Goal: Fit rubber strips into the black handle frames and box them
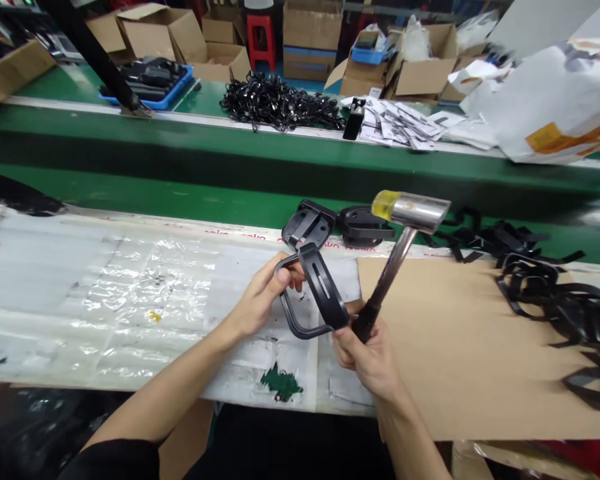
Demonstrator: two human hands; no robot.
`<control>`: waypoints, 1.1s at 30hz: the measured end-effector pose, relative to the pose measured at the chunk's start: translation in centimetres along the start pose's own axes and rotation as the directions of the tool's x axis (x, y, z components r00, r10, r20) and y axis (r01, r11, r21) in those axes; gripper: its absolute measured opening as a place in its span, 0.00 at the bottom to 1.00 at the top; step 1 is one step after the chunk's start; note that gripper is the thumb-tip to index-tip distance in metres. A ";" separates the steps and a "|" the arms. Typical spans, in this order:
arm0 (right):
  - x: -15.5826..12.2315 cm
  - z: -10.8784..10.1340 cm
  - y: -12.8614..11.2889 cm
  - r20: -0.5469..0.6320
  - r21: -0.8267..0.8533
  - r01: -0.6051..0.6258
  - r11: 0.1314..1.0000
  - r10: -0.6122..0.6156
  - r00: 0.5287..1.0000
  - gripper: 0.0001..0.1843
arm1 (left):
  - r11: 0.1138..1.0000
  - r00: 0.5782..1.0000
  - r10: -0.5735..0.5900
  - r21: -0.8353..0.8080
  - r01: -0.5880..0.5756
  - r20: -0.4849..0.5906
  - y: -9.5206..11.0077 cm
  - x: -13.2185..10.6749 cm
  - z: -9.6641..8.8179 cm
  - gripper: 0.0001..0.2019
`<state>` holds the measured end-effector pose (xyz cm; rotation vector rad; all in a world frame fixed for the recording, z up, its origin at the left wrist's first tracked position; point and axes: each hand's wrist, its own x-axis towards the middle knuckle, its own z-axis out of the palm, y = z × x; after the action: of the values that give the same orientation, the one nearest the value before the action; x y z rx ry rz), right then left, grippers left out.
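Observation:
My left hand [260, 300] grips the upper left corner of a black plastic bracket [313, 287], a frame with a slotted strap across it, held just above the table. My right hand [367, 353] is closed around the black handle of a hammer [397, 253] and also touches the bracket's lower end. The hammer points up and to the right, with a shiny metal head and a yellow tip [410, 208].
Two more black brackets [330, 223] lie at the table's far edge. A brown cardboard sheet [470, 347] covers the right side, with a heap of black frames [555, 293] on it. Clear plastic film [105, 287] covers the left. Beyond runs a green conveyor [180, 157], with cardboard boxes behind.

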<state>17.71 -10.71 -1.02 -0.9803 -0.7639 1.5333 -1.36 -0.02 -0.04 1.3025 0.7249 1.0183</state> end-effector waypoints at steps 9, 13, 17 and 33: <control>0.1 1.3 -0.4 -0.172 -0.032 -0.016 0.999 0.010 0.985 0.22 | 0.716 0.861 0.441 0.480 -0.507 0.251 0.1 -1.0 1.2 0.10; -0.9 0.9 -1.2 -0.193 -0.031 -0.139 0.990 0.130 0.972 0.26 | 0.951 0.988 0.077 0.288 -0.112 0.133 -0.1 -1.2 1.6 0.16; -3.3 -0.4 -3.0 -0.218 -0.063 -0.298 0.952 0.278 0.935 0.26 | 0.988 0.992 -0.092 0.112 0.102 -0.091 -1.1 -0.1 0.4 0.29; -7.2 -0.5 0.5 -0.188 -0.319 -0.612 0.724 0.584 0.789 0.40 | 0.985 0.970 -0.076 0.136 0.110 -0.232 -3.8 0.3 0.0 0.31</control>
<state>18.33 -17.91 -0.37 -1.6833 -0.7275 1.9290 -0.52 0.36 -3.71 1.2783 1.0429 1.0622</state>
